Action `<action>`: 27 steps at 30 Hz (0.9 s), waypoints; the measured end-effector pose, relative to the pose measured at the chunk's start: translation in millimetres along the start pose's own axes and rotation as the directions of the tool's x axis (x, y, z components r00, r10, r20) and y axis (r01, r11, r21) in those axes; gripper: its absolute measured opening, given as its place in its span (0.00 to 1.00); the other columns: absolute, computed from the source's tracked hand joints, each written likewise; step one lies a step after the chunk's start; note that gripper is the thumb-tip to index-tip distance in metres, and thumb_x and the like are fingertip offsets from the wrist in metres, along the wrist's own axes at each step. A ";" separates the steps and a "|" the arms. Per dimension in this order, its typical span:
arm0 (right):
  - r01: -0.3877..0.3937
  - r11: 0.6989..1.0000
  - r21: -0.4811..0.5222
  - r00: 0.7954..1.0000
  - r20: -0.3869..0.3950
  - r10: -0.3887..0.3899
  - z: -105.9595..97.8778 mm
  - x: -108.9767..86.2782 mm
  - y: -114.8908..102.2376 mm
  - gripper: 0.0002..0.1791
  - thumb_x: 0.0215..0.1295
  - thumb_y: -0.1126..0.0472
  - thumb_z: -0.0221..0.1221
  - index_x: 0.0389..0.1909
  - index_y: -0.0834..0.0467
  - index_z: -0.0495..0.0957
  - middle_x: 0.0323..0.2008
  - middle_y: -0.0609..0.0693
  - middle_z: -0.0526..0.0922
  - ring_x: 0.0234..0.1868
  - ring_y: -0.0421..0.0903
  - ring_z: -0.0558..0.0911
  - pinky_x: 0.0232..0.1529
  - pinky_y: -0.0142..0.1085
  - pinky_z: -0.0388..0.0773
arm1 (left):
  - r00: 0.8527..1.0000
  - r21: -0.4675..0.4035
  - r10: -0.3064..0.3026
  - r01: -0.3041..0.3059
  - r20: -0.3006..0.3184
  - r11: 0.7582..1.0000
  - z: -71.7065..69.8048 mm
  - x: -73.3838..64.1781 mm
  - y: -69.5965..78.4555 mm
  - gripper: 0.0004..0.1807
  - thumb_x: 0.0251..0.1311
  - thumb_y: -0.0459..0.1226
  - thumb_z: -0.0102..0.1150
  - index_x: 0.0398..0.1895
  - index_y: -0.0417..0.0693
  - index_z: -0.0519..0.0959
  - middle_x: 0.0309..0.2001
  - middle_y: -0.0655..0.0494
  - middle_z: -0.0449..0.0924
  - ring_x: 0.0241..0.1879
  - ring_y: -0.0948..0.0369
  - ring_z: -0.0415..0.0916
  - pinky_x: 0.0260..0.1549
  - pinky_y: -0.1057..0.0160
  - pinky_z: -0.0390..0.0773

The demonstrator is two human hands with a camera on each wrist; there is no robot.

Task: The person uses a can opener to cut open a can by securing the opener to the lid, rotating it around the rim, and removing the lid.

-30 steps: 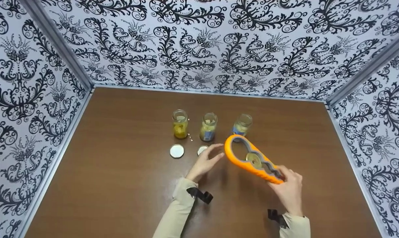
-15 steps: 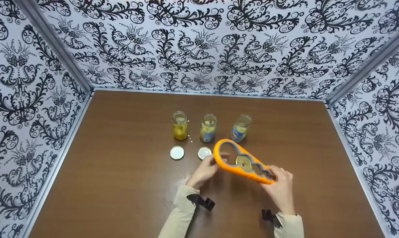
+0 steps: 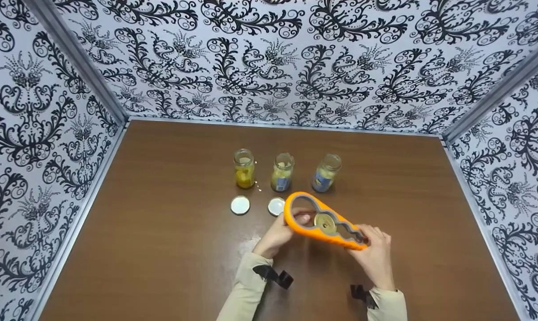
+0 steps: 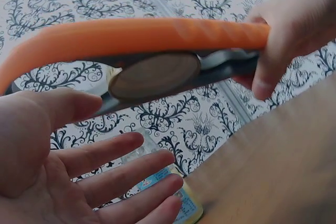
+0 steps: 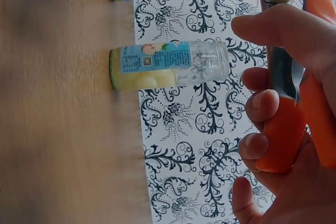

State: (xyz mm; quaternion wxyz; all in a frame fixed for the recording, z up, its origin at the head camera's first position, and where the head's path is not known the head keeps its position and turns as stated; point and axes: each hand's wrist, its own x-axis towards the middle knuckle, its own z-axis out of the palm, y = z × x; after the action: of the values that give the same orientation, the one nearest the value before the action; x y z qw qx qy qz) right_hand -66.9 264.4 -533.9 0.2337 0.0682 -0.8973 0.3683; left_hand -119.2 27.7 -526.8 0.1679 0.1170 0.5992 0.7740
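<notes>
My right hand point(image 3: 376, 252) grips the narrow end of an orange jar opener point(image 3: 333, 238) with grey inner edges. A gold jar lid point(image 3: 325, 223) sits in a middle notch of the opener, above the table. My left hand point(image 3: 275, 235) is at the opener's wide loop, partly hidden behind it. In the left wrist view its fingers point(image 4: 123, 177) are spread and relaxed below the opener, the thumb overlapping the grey edge close to the lid. From the right wrist view, my right hand's fingers curl round the orange handle point(image 5: 283, 135).
Behind the hands, three lidless glass jars stand in a row: a left jar point(image 3: 244, 173), a middle jar point(image 3: 282, 174) and a right jar point(image 3: 326, 174), each holding yellowish contents. A white lid point(image 3: 240, 205) and a second lid point(image 3: 276, 207) lie before them. Patterned walls point(image 3: 269, 58) enclose the table.
The right hand has carried the jar opener and its lid left and slightly nearer. The left hand has shifted a little and now lies partly behind the opener's wide loop.
</notes>
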 end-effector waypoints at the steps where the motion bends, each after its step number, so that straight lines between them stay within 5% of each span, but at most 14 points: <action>1: 0.003 1.000 0.000 1.000 0.000 -0.003 0.4 -0.2 -0.2 0.22 0.29 0.71 0.75 0.32 0.59 0.82 0.24 0.44 0.78 0.28 0.41 0.69 0.42 0.46 0.57 | 1.000 -0.020 0.002 -0.002 -0.002 1.000 0.4 -0.6 0.3 0.18 0.66 0.32 0.55 0.54 0.27 0.74 0.48 0.45 0.80 0.47 0.59 0.76 0.53 0.59 0.72; 12: 0.000 1.000 0.007 0.999 0.042 0.000 3.6 4.5 -4.3 0.22 0.31 0.71 0.76 0.33 0.59 0.82 0.25 0.44 0.77 0.30 0.43 0.70 0.44 0.47 0.56 | 0.999 -0.130 -0.014 0.010 -0.030 0.991 0.7 -5.0 2.2 0.19 0.65 0.34 0.57 0.54 0.28 0.74 0.46 0.49 0.80 0.45 0.59 0.77 0.52 0.58 0.74; 20: 0.050 0.999 -0.004 0.998 0.037 -0.050 6.8 10.1 -3.4 0.22 0.31 0.71 0.75 0.34 0.59 0.82 0.27 0.46 0.79 0.31 0.44 0.71 0.44 0.48 0.58 | 0.996 -0.157 -0.087 0.081 -0.034 0.984 2.0 -7.1 -2.6 0.18 0.65 0.36 0.56 0.54 0.33 0.74 0.42 0.58 0.79 0.47 0.61 0.74 0.56 0.60 0.67; 27: 0.054 0.998 0.033 0.998 0.033 -0.055 12.2 11.3 -4.9 0.21 0.34 0.70 0.75 0.34 0.59 0.82 0.26 0.48 0.79 0.31 0.43 0.70 0.44 0.48 0.57 | 0.994 -0.336 -0.110 0.105 0.003 0.936 3.5 -8.5 -7.5 0.21 0.63 0.38 0.55 0.55 0.34 0.73 0.44 0.56 0.78 0.43 0.63 0.74 0.49 0.65 0.71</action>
State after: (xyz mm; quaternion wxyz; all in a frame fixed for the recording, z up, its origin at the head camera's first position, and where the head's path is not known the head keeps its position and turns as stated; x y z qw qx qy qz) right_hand -79.9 253.0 -533.1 0.2273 0.1026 -0.8928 0.3750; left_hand -109.2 29.1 -533.1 0.2227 0.0480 0.4654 0.8553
